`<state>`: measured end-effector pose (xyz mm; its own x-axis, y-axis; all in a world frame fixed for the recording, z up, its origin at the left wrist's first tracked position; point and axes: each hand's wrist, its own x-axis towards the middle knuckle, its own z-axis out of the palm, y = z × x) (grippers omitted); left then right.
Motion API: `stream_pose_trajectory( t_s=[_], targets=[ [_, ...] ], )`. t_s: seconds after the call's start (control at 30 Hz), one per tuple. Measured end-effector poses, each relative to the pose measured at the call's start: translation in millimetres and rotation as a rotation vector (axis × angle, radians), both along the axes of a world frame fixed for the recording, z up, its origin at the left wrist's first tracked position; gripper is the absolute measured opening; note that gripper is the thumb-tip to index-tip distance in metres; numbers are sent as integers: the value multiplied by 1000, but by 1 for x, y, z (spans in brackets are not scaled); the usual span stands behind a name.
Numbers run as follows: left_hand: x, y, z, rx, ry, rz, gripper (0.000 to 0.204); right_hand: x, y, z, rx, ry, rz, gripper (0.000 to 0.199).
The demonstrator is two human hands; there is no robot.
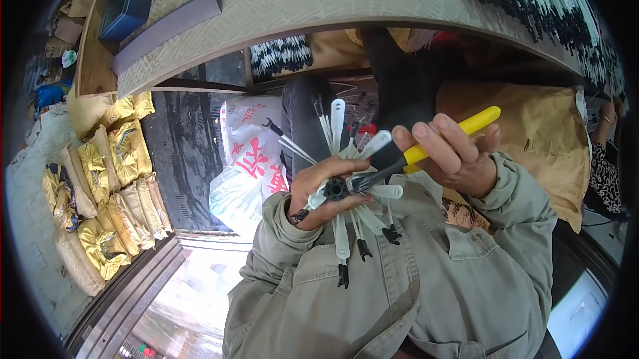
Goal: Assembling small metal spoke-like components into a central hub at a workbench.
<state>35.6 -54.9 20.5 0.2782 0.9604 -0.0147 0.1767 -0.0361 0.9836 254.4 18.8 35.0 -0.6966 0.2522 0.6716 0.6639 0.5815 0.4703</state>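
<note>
My left hand (pixel 311 189) is closed round a round black hub (pixel 337 188) with toothed slots. White flat strips (pixel 342 236) and thin rods with black forked tips spread out from it in several directions, like umbrella ribs. My right hand (pixel 452 153) grips pliers (pixel 459 134) with yellow handles. Their dark jaws reach the right edge of the hub, beside my left fingers. What exactly the jaws pinch is too small to tell. Everything is held above my lap, in front of my grey jacket.
Across the top runs a worktop (pixel 293 0) bearing a grey strip (pixel 170 29) and a pile of white rods (pixel 532 0). A blue bin (pixel 130 0) stands at far left. Gold packets (pixel 110 192), a white plastic bag (pixel 246 153) and brown paper (pixel 526 139) lie around. Another person sits at far right.
</note>
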Motion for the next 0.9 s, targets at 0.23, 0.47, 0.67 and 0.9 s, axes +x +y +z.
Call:
stream_pose_trajectory(
  t_s=[0.23, 0.47, 0.67, 0.9],
  targets=[
    [1, -9, -5, 0, -22, -9, 49, 9, -26, 19, -539, -70, 123, 21],
    [3, -7, -12, 57, -55, -124, 66, 30, -3, 53, -1350, -204, 322, 28],
    [8, 7, -18, 221, -155, -260, 63, 47, 13, -10, -3444, 212, 374, 42],
    [11, -6, -30, 177, -295, -63, 55, 46, -7, 32, -1793, 5, 540, 32]
  ],
)
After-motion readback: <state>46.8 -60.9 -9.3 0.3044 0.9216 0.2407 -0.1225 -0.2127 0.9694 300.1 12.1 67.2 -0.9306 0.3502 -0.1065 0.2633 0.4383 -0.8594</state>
